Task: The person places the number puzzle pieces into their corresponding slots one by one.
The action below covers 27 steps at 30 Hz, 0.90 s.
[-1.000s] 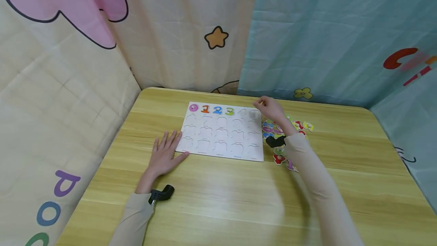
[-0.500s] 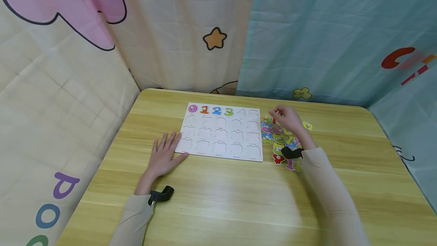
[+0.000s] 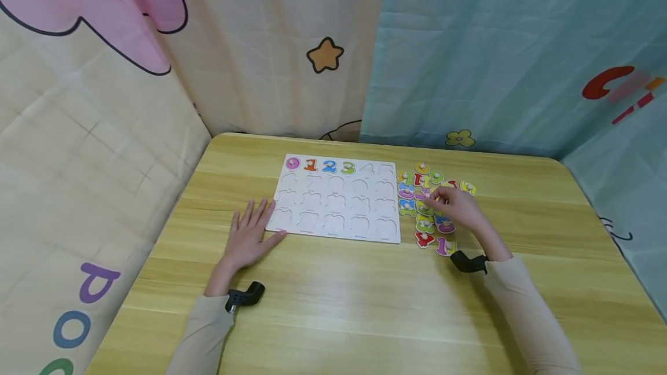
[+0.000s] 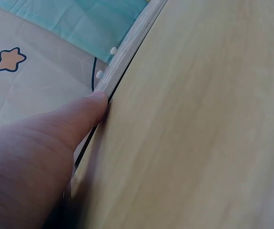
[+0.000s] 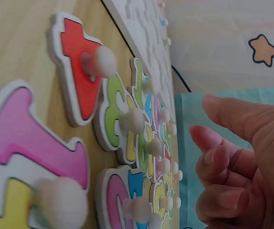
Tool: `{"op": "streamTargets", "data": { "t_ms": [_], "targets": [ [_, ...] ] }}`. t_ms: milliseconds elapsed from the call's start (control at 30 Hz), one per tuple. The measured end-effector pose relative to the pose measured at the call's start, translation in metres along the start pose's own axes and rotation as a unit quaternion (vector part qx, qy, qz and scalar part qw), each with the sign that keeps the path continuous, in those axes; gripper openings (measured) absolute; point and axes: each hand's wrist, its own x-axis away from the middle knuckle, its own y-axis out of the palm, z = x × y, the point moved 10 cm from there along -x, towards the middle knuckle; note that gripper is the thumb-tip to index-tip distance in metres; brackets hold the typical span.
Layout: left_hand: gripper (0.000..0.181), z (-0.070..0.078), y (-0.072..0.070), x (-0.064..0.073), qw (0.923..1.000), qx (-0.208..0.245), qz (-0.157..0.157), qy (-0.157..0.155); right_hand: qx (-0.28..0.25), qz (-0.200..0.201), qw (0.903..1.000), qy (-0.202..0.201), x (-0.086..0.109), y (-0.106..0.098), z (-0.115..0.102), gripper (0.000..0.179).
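Observation:
My left hand (image 3: 247,242) lies flat on the table with fingers spread. Its fingertips and thumb touch the lower-left corner of a white number puzzle board (image 3: 346,204). In the board's top row sit a pink 0 (image 3: 293,164), an orange 1 (image 3: 310,165), a blue 2 (image 3: 329,166) and a green 3 (image 3: 347,168). My right hand (image 3: 461,208) hovers over a cluster of knobbed number pieces, its fingers partly bent. The right wrist view shows thumb (image 5: 232,112) and index finger apart, nothing between them. Nearby lie a red 4 (image 5: 79,71) and a pink-and-yellow piece (image 5: 41,143).
Several more pieces, among them a yellow one (image 3: 468,187) at the cluster's right end, lie beside the board's right edge. The wooden table (image 3: 333,300) runs back to a printed curtain (image 3: 448,74). Black wrist cameras (image 3: 246,295) sit on both wrists.
My right hand has moved from above the board's upper-right corner, rightward and then toward me, down over the pieces. My left hand has stayed in place.

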Motion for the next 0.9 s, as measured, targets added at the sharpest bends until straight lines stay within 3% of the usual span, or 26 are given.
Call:
{"op": "streamTargets", "data": {
  "t_ms": [200,400,733,900],
  "targets": [
    [0.078,0.0,0.002,0.001,1.0,0.002,-0.002,0.001,0.036,-0.054,0.9979,0.003,0.021,0.02,0.0,0.03],
    [0.078,0.001,0.002,0.001,1.0,0.004,0.001,0.0,0.073,-0.072,0.9948,0.001,0.036,0.031,-0.006,0.034],
    [0.079,0.0,0.0,0.001,1.0,0.001,-0.002,-0.003,0.086,-0.067,0.994,0.005,0.045,0.039,-0.008,0.034],
    [0.078,-0.001,0.0,0.002,1.0,0.001,-0.001,-0.003,0.088,-0.051,0.9947,-0.014,0.046,0.041,-0.012,0.029]
  ]
}}
